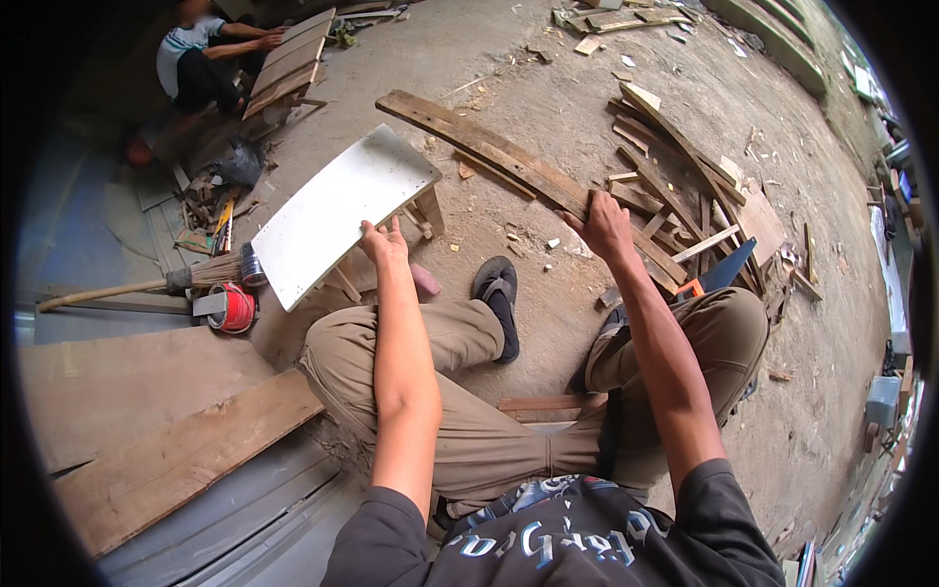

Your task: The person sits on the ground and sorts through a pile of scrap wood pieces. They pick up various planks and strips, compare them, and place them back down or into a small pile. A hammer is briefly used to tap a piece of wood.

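Dusty floor (450,59) underfoot. White-topped wooden stand (342,210), left: left grip (385,245) part-curled at its right edge, clamped or not, cannot tell. Plank (479,142), centre: right grip (604,227) closed over it. Judgement: steady plank, clear of handsaw (729,266), right.

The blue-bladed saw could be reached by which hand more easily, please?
Probably the right hand: holding the long plank, it is nearer the saw; the left hand is farther off, at the white board.

The panel (344,213) is white with small dark specks, the long plank (489,147) mottled brown, the saw (730,266) blue and orange, the trousers (489,450) khaki.
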Demonstrator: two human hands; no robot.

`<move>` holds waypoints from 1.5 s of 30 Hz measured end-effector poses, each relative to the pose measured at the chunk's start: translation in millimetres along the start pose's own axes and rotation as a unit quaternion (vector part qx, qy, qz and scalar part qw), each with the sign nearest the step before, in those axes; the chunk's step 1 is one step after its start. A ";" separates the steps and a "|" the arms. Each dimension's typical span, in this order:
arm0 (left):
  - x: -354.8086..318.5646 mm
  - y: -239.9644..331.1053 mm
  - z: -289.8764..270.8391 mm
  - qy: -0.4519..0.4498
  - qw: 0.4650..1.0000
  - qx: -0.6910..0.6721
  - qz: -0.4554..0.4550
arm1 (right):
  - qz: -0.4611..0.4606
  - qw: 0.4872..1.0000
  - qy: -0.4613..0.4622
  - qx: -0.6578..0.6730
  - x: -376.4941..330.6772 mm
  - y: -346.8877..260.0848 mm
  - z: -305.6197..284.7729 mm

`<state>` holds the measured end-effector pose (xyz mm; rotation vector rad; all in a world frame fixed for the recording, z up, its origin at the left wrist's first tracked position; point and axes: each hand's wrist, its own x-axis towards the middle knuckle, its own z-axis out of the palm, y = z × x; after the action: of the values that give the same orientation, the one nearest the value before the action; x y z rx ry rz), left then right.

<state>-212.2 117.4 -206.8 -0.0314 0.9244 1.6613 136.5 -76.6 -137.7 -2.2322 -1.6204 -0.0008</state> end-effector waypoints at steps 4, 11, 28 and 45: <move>-51.4 -32.1 13.5 0.018 0.968 0.243 -0.061 | 0.014 0.999 -0.029 -0.029 -7.6 4.2 4.0; -155.2 -95.5 65.1 -0.329 0.875 0.332 -0.129 | 0.004 1.000 0.004 0.027 -12.6 -15.8 -3.2; -222.1 -83.8 124.8 -0.556 0.777 0.284 -0.079 | -0.089 0.928 0.077 0.354 -20.5 -15.0 -45.4; -209.3 -95.5 90.1 -0.645 0.645 0.382 -0.147 | -0.072 0.875 -0.133 0.460 -8.4 20.1 -36.5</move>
<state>-24.7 -0.1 -97.0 1.3476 0.3296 0.5063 160.2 -100.6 -111.7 -1.3961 -1.4485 0.8808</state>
